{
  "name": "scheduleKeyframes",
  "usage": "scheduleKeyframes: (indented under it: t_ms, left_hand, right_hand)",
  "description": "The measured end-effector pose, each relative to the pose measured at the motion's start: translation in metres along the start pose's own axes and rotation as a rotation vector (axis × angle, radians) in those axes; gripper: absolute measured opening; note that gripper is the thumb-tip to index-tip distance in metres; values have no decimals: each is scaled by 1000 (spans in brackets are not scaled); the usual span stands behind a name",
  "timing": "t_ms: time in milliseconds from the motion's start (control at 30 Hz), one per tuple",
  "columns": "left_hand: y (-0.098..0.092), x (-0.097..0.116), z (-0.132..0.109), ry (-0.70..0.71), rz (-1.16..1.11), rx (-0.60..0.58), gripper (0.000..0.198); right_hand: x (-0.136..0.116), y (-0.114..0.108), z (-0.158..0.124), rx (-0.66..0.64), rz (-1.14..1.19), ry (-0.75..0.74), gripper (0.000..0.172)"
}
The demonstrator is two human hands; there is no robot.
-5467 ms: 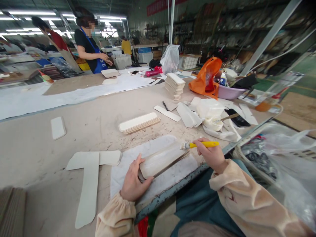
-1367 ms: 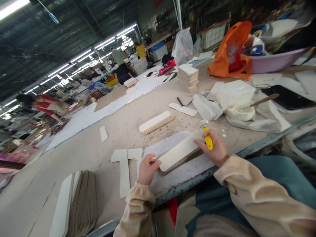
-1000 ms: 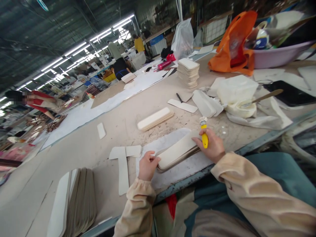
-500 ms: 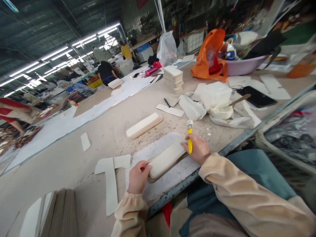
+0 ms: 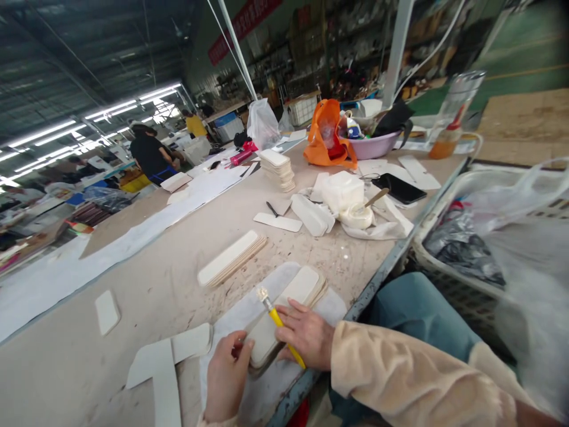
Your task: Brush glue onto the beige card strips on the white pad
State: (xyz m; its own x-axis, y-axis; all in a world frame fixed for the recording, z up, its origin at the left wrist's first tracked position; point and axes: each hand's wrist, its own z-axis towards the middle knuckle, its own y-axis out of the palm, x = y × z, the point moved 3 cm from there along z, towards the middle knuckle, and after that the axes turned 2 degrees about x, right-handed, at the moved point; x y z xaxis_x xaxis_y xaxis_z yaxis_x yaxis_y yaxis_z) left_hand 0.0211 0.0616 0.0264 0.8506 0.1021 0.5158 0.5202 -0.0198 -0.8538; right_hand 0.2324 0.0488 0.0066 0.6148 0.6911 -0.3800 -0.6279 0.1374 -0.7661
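A stack of long white rounded strips (image 5: 303, 286) lies on a pale sheet (image 5: 284, 379) near the table edge. My right hand (image 5: 306, 335) rests on the stack, its fingers wrapped round a yellow-handled brush (image 5: 275, 315) whose bristles, coated with something whitish, point up and left. At the stack's near left end is my left hand (image 5: 227, 370), thumb and forefinger pinched against the strips. Behind the sheet sits another fanned stack of strips (image 5: 232, 258). An open tub of white paste (image 5: 357, 216) with a stick in it stands farther back.
Crossed white pieces (image 5: 165, 370) lie left of the sheet. Farther back are a tall stack (image 5: 278, 170), a black phone (image 5: 399, 188), an orange bag (image 5: 328, 135) and a purple basin (image 5: 376, 146). A plastic crate (image 5: 457, 283) stands right of the table edge. A person (image 5: 150, 152) stands beyond.
The view has swung right. My right hand has moved from the stack's far end toward its middle, now lying over the strips, and the brush has tilted to the left.
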Motion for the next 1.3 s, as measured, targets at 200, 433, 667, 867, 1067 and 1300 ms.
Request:
scheduleKeyframes:
  t_ms: [200, 433, 667, 867, 1067, 1300]
  left_hand:
    - [1, 2, 2, 34, 15, 18, 40]
    - [0, 3, 2, 52, 4, 19, 39]
    - [2, -1, 1, 89, 9, 20, 40]
    - [3, -1, 1, 121, 14, 38, 37]
    - [-3, 8, 0, 206, -2, 91, 36]
    - [-12, 56, -5, 270, -204, -55, 42]
  right_hand:
    - [35, -22, -12, 117, -102, 143, 31]
    - [68, -47, -24, 232, -162, 339, 17]
    - [89, -48, -22, 328, -59, 536, 13]
    - [86, -49, -21, 450, 33, 499, 15]
    - [81, -53, -13, 610, 396, 588, 24]
    - [65, -74, 4, 663, 1028, 594, 42]
